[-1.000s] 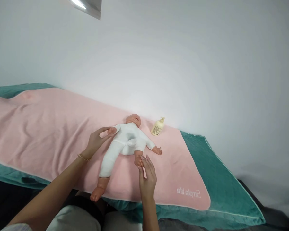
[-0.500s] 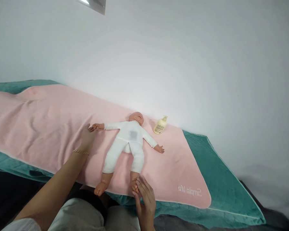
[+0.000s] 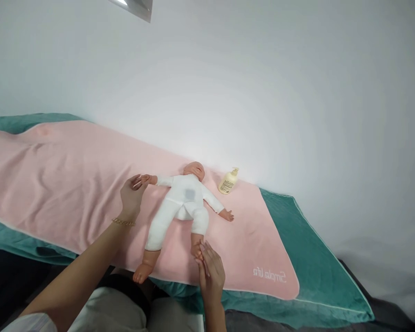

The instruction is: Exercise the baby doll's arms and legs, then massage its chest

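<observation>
On a pink blanket point(image 3: 72, 170), a doll point(image 3: 178, 190) held by hand and foot

It lies on its back; the left hand point(image 3: 131, 193) pinches its hand point(image 3: 152, 179), the right hand point(image 3: 212, 272) its foot point(image 3: 196, 246). Beside its head point(image 3: 194, 170) stands a cream pump bottle point(image 3: 228, 181), its label point(image 3: 226, 186) too small to read. Right of its feet, lettering point(image 3: 269, 275) reads "Simple life", reversed. A green cover point(image 3: 314, 258) shows underneath; past its head, a pale wall point(image 3: 297, 92).

Your left hand point(image 3: 131, 198) holds one small hand point(image 3: 152, 180) of the white-suited doll point(image 3: 180, 191), face up beyond your hands, while your right hand point(image 3: 212, 273) pinches its foot point(image 3: 195, 247). Beyond your right hand stands a cream pump bottle point(image 3: 228, 181); the pink blanket point(image 3: 252, 244) spreads beneath both hands.
</observation>
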`<state>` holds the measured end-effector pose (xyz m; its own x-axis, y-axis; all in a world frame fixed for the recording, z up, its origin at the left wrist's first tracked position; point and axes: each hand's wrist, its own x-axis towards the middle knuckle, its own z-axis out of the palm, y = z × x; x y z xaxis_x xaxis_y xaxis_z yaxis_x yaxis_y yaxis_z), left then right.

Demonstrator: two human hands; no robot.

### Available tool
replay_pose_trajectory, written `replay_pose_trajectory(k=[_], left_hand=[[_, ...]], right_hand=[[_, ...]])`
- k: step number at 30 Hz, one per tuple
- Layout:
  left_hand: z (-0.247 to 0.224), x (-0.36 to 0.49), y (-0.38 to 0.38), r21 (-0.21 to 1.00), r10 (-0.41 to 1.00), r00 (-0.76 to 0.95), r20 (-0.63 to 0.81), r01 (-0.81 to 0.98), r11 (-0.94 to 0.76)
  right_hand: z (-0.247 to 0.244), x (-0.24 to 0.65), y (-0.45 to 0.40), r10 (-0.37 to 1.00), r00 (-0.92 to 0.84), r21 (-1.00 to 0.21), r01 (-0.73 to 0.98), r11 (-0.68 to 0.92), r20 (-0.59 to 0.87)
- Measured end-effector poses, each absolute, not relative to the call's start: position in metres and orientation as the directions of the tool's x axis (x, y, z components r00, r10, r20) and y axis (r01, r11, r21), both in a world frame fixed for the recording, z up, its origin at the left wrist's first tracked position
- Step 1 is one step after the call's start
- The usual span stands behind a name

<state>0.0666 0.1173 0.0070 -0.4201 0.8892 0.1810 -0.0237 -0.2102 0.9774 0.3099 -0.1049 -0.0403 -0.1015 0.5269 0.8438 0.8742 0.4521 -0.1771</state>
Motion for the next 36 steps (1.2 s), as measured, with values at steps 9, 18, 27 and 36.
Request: replay_pose_trajectory(k=[9, 18, 27, 36], left_hand=[[0.030, 0.124, 0.087, 0.855, 0.878, 0.063, 0.475, 0.201, -0.477], [0.036, 0.121, 0.088, 0.721, 0.841, 0.285, 0.459, 0.434, -0.541], [0.024, 0.080, 0.112, 0.799, 0.837, -0.197, 0.510, 0.469, -0.377], [-0.016, 0.038, 0.146, 0.701, 0.889, -0.139, 0.437, 0.671, -0.240]], right_hand=[[0.020, 0.301, -0.036, 0.552, 0.033, -0.301, 0.864, 0.403, 0.833], [0.015, 0.297, -0.031, 0.558, 0.045, -0.343, 0.829, 0.443, 0.829], [0.002, 0.297, -0.083, 0.522, -0.044, -0.245, 0.848, 0.471, 0.852], [-0.044, 0.279, -0.133, 0.575, -0.088, -0.253, 0.836, 0.487, 0.813]])
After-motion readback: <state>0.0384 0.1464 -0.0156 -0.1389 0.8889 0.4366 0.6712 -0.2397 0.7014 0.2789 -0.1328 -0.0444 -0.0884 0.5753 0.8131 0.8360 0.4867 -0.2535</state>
